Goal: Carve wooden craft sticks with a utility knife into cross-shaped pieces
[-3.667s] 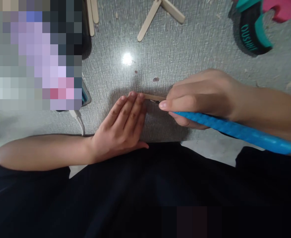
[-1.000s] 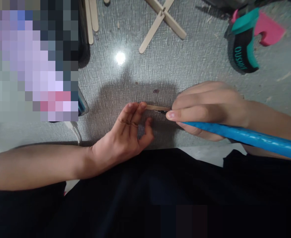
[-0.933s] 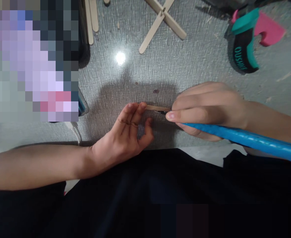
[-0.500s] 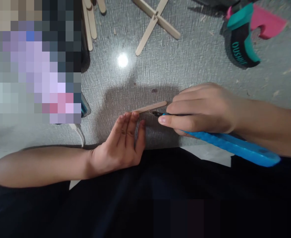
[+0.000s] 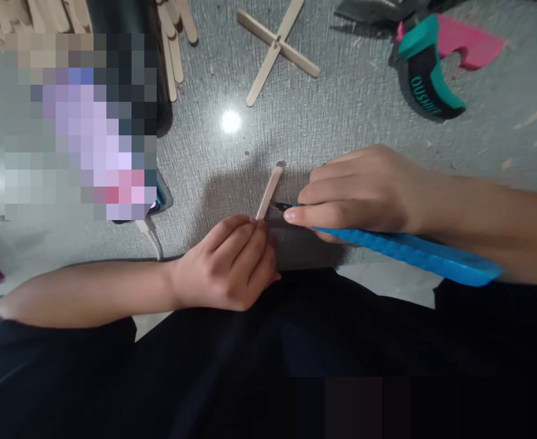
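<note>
My left hand (image 5: 234, 262) is closed on the lower end of a wooden craft stick (image 5: 269, 192), which slants up and to the right over the grey table (image 5: 204, 143). In my right hand (image 5: 355, 192) is a blue-handled utility knife (image 5: 405, 250), its handle running back under the palm to the lower right. The knife's dark tip is beside the stick's right edge; whether the blade touches the wood I cannot tell. My fingers hide the stick's lower end.
Two craft sticks joined as a cross (image 5: 277, 46) lie farther back. Pliers with teal, black and pink handles (image 5: 433, 79) rest at the upper right among wood shavings. More loose craft sticks (image 5: 174, 55) lie at the upper left. A phone (image 5: 163, 192) has a white cable (image 5: 152, 238) plugged in.
The stick has turned from nearly level to steeply slanted. My left fingers, earlier stretched along it, have curled closed around its end. My right hand keeps the knife close by it.
</note>
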Demonstrator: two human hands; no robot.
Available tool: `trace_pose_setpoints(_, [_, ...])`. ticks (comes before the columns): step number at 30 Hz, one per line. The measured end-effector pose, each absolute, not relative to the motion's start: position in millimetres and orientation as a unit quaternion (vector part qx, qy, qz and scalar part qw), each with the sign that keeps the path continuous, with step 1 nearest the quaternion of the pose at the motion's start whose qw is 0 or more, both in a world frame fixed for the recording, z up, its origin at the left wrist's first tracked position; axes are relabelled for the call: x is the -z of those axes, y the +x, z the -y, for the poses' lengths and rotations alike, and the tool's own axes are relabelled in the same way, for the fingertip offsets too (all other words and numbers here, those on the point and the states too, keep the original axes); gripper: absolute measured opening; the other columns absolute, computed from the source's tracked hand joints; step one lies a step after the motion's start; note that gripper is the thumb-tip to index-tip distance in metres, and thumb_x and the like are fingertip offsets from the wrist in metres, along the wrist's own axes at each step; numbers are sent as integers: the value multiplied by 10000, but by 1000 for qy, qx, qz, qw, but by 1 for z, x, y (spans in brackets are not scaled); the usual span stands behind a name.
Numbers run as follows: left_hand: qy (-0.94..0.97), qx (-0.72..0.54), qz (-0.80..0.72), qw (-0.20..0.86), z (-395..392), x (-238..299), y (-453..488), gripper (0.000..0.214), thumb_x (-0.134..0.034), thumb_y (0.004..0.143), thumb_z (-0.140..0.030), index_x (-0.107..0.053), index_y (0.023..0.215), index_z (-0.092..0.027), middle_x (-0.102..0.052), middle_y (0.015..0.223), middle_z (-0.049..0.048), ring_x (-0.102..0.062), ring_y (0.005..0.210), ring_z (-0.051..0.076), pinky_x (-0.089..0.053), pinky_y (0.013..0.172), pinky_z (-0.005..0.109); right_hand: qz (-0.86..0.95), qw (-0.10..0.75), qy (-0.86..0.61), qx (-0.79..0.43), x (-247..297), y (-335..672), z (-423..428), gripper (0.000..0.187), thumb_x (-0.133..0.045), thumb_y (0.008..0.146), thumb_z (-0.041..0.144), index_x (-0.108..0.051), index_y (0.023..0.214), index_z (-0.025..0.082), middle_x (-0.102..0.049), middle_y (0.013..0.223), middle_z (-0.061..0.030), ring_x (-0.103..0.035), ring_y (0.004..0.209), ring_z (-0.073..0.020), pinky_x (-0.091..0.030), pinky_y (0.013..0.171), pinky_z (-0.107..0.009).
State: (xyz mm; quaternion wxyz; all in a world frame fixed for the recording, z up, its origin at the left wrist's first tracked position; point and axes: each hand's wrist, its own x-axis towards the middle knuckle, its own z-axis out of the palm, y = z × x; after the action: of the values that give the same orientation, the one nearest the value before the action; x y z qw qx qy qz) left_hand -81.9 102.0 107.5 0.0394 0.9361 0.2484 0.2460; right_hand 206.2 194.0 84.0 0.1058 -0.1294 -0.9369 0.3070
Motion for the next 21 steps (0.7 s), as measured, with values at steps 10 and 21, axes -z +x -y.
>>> trace_pose_setpoints(10, [916, -226, -331, -26, -97, -106, -84, 345, -665, 1120, -431, -808, 1091, -119, -891, 1209, 192, -883, 1167, 332, -747, 1022, 467, 912, 180, -104, -354, -79, 202, -194, 287, -539, 1162, 230, -593, 1426, 329, -727, 906, 41, -601, 736, -161, -427, 687, -349])
trace_pose_setpoints(21, [932, -116, -344, 6, -92, -95, -85, 463, -634, 1107, -536, -607, 1330, -132, -692, 1574, 370, -695, 1517, 472, -602, 1272, 591, 864, 195, -113, -450, -89, 192, -201, 182, -606, 1113, 139, -686, 1139, 300, -694, 789, 96, -577, 681, -109, -400, 695, -292])
